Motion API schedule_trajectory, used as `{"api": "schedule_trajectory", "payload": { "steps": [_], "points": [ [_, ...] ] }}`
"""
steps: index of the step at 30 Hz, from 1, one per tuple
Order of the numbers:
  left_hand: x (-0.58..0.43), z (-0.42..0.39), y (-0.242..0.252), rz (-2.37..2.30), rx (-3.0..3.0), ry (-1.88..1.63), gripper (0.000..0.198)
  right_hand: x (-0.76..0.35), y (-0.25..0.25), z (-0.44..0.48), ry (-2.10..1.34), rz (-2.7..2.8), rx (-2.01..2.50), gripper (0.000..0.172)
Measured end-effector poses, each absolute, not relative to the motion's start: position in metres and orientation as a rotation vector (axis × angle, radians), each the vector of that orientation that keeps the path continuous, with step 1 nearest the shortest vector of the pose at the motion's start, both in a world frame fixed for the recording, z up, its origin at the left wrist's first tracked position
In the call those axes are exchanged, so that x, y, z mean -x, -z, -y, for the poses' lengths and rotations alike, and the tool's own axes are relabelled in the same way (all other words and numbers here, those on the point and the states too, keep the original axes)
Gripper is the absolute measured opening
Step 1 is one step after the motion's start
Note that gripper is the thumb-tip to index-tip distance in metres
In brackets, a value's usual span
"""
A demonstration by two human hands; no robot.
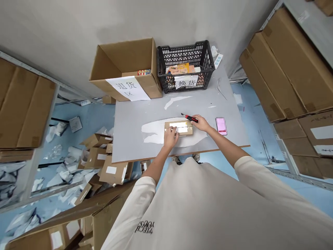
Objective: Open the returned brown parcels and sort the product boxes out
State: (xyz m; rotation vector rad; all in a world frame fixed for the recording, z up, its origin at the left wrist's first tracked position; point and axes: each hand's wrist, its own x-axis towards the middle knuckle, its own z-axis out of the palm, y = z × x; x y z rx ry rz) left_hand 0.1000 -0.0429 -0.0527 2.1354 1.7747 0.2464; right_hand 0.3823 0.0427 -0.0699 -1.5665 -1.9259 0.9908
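Note:
A small taped cardboard box (185, 131) with a white label lies flat on the table (130, 139). My left hand (170, 137) rests on the box's left part, fingers spread over its top. In my right hand (201, 123) is a red and black utility knife (191, 118), its blade pointing left above the far edge of the box. The right fingers are wrapped round the handle, near the box's right end. Under the box, a bare whitish patch (153, 130) shows where the grey table surface is worn.
At the back stand an open cardboard carton (104, 66) and a black plastic crate (162, 81) holding small packets. A phone (221, 125) with a pink screen lies to the right. Opened boxes (111, 172) litter the floor at left; large cartons (291, 62) fill the right shelf.

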Motion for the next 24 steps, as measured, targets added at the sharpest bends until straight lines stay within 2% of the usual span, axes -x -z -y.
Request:
{"api": "schedule_trajectory", "payload": {
  "steps": [7, 20, 24],
  "points": [
    [-0.091, 0.06, 0.057, -1.778, -2.121, -0.155, 0.05, -0.357, 0.067, -0.037, -1.057, 2.049, 1.669, 0.04],
    [-0.128, 0.003, 0.062, -1.629, -2.153, -0.197, 0.057, -0.382, 0.097, 0.026, -1.401, 1.562, 1.72, 0.04],
    [-0.155, 0.003, 0.046, -1.787, -2.073, -0.115, 0.071, -0.395, 0.085, 0.019, -1.309, 1.452, 1.754, 0.042]
  ]
}}
